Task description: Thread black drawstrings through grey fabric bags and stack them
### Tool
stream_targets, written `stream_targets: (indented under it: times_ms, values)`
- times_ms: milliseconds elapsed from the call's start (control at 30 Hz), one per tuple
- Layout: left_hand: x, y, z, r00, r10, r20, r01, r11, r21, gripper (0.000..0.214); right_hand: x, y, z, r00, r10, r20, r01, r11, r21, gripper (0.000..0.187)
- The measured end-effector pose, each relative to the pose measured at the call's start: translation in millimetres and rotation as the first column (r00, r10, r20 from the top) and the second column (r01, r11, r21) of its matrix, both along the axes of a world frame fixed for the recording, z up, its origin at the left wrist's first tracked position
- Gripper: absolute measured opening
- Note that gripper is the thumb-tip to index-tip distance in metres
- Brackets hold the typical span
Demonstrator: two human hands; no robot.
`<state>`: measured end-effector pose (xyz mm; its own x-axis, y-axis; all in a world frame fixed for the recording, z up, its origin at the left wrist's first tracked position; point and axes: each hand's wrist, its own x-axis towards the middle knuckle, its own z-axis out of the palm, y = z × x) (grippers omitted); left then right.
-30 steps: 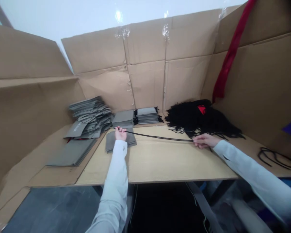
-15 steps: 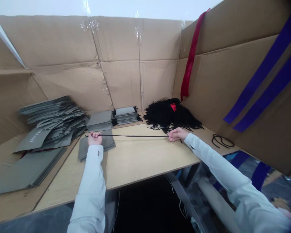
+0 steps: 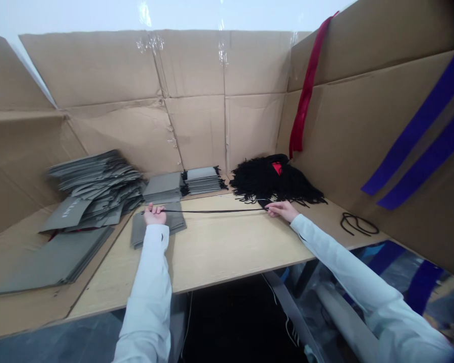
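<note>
A thin black cord (image 3: pixel 215 211) is stretched level between my two hands, above the tabletop. One end is gripped by my left hand (image 3: pixel 155 214), its fingers closed, over a small stack of grey pouches (image 3: pixel 177 222). My right hand (image 3: pixel 282 210) pinches the other end between thumb and fingers. Just behind the right hand lies a big heap of black cords (image 3: pixel 261 176) with a red patch on top. Neat piles of grey pouches (image 3: pixel 162 187) and of pouches with black cord ends (image 3: pixel 202 180) stand behind the stretched cord.
A leaning pile of grey pouches (image 3: pixel 106 176) and a flat stack (image 3: pixel 56 262) occupy the left side. Loose black cord (image 3: pixel 357 224) lies at the right. Cardboard walls (image 3: pixel 196 65) enclose the table (image 3: pixel 227 252); a red ribbon (image 3: pixel 306 91) and purple strips (image 3: pixel 412 136) hang on the right.
The whole scene has shifted slightly to the right in view as the camera turned. Both hands still hold the cord taut, at nearly the same spread.
</note>
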<state>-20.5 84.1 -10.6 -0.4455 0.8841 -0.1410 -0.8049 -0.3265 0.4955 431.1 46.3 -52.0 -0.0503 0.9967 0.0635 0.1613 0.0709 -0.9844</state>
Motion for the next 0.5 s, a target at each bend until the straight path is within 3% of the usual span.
stream_targets:
  times_ms: [267, 500]
  values:
    - [11.3, -3.6, 4.1, 0.997, -0.057, -0.060, 0.061, 0.996, 0.069, 0.031, 3.6, -0.5, -11.0, 0.986, -0.094, 0.139, 0.075, 0.988, 0.135, 0.042]
    - [10.9, -3.2, 1.4, 0.996, -0.081, -0.025, 0.084, 0.985, 0.149, 0.035, 5.2, -0.4, -14.3, 0.994, -0.093, 0.056, 0.087, 0.990, 0.111, 0.044]
